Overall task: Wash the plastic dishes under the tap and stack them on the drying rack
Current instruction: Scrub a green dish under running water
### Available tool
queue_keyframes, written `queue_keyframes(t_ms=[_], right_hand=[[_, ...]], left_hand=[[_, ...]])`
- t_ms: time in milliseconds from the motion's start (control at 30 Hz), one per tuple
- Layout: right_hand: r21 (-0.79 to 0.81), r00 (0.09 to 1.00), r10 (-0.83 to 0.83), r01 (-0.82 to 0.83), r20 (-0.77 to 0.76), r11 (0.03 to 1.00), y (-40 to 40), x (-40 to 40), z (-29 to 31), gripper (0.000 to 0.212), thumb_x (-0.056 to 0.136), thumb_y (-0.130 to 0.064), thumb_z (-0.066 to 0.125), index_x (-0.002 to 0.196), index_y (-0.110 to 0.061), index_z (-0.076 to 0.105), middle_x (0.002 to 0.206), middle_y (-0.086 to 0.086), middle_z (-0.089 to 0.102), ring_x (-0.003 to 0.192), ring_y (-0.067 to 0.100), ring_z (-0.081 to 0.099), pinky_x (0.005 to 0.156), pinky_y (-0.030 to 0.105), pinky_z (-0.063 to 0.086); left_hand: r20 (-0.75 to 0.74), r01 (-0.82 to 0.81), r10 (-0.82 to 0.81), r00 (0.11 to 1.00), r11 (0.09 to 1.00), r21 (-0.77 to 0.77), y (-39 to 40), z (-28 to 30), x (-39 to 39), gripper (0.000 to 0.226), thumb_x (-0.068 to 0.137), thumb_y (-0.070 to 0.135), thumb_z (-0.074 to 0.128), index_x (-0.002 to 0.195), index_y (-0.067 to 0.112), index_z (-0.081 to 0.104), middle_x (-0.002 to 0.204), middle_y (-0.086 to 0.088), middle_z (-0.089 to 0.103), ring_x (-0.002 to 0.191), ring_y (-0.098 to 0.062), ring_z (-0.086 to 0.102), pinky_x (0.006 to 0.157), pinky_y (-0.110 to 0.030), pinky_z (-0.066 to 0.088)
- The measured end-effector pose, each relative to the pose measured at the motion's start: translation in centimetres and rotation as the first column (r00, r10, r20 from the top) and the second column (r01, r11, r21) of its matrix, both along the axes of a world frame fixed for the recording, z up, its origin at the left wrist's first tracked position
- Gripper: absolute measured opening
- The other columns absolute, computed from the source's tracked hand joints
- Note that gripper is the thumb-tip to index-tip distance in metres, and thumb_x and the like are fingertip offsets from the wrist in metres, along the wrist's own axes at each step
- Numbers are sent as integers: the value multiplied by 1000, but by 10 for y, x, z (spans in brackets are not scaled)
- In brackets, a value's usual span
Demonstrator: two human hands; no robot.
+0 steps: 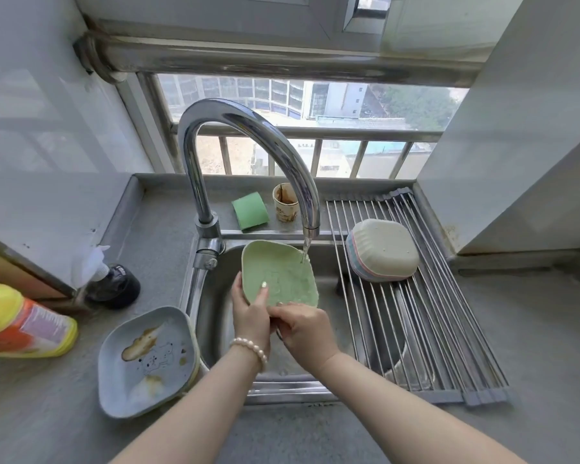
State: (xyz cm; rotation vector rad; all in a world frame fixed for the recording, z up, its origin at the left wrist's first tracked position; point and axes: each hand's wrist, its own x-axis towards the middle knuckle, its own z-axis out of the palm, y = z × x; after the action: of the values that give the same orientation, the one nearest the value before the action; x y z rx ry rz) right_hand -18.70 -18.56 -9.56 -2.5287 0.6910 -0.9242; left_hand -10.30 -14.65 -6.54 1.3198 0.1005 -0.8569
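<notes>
Grey speckled stone forms the table (533, 329) around a brushed steel sink (215, 296), set beneath a window with a metal railing. From the curved chrome tap (248, 135) a thin stream of water falls onto the far right corner of a pale green plastic dish (282, 272), a rounded square with a raised rim and a faint embossed figure in its base. It is tilted up over the sink basin, its hollow toward the camera. The left hand (250, 313), a pearl bracelet (250, 348) at the wrist, holds the dish's left edge, thumb curled over the inside and fingers behind. The right hand (303, 329) is curled around the dish's near edge, knuckles upward. On the rack (416, 329) of parallel steel rods spanning the sink's right side, a stack of washed dishes (382, 251) lies upside down, a beige one on top. A blue-grey dish (146, 360) smeared with brown stains sits on the table left of the sink.
</notes>
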Motion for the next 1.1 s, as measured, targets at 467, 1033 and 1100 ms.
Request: queue_keyframes(t_ms=[467, 1033, 1100], right_hand=[[-108, 991, -8, -6, -130, 994, -3, 2, 12, 14, 68, -9, 61, 69, -16, 73, 55, -1, 66, 50, 16, 62, 66, 29, 57], [329, 629, 117, 232, -769, 915, -27, 17, 37, 80, 97, -58, 20, 151, -5, -7, 158, 14, -12, 146, 26, -12, 118, 39, -11], [354, 630, 116, 266, -768, 897, -27, 24, 38, 80, 97, -58, 21, 151, -5, -7, 158, 14, -15, 145, 29, -15, 118, 40, -11]], left_hand=[[-97, 78, -85, 992, 994, -77, 2, 5, 1, 28, 90, 1, 52, 118, 5, 54, 102, -19, 62, 84, -30, 63, 71, -37, 54], [-156, 350, -353, 923, 936, -48, 6, 3, 10, 39, 100, 46, 30, 128, 27, 49, 117, -2, 67, 95, -25, 67, 70, -49, 56], [-212, 348, -359, 909, 933, -90, 7, 0, 11, 44, 99, 49, 28, 132, 27, 48, 120, 0, 66, 100, -24, 66, 74, -49, 55]])
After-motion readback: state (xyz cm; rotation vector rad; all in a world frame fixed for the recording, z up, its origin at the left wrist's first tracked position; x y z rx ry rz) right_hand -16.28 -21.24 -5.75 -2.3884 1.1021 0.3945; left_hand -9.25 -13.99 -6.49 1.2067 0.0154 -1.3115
